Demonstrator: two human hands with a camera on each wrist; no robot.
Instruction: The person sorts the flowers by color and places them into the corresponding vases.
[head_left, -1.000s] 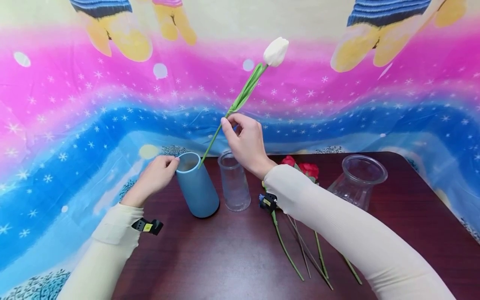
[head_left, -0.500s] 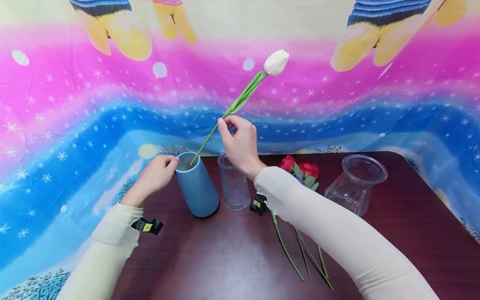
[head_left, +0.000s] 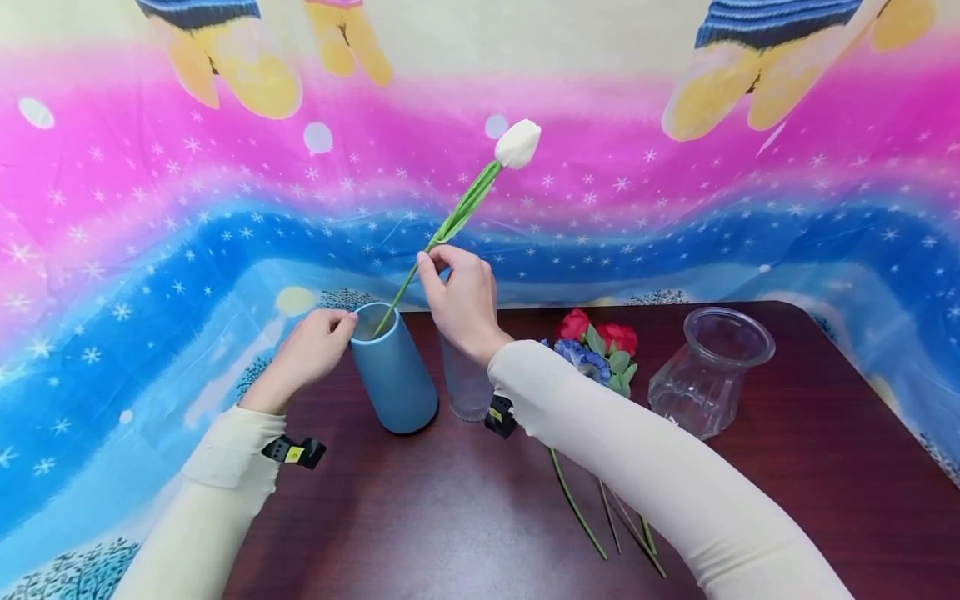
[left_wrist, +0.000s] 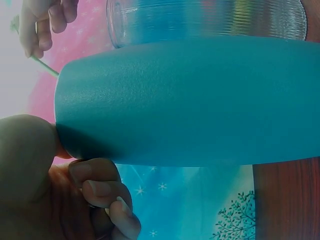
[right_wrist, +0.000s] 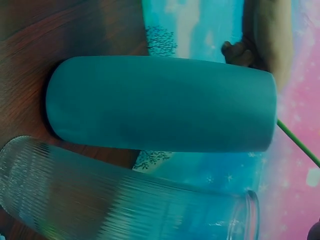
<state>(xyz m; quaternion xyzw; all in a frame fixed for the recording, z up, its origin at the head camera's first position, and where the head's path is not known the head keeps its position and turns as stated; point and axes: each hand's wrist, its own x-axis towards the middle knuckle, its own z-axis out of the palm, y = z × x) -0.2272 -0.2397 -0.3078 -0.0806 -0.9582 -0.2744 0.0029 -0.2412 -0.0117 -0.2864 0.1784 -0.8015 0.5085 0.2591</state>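
Observation:
A blue vase (head_left: 395,379) stands upright on the dark wooden table. My left hand (head_left: 311,354) pinches its rim at the left between thumb and curled fingers, as the left wrist view also shows. My right hand (head_left: 461,300) pinches the green stem of a white tulip (head_left: 517,144) above the vase. The stem slants down to the left, its lower end inside the vase mouth. In the right wrist view the stem (right_wrist: 297,142) enters past the rim of the vase (right_wrist: 160,105). Behind my right hand stands a ribbed clear glass vase (head_left: 467,387), partly hidden.
Red roses (head_left: 617,337) and a blue flower (head_left: 583,360) lie on the table (head_left: 450,508), their stems partly under my right sleeve. A wide-mouthed glass vase (head_left: 701,392) stands at the right. A patterned cloth (head_left: 630,225) hangs behind the table.
My right hand has moved left and slightly down with the tulip. The stem's end has gone from outside the vase rim to inside its mouth. My left hand stays at the rim.

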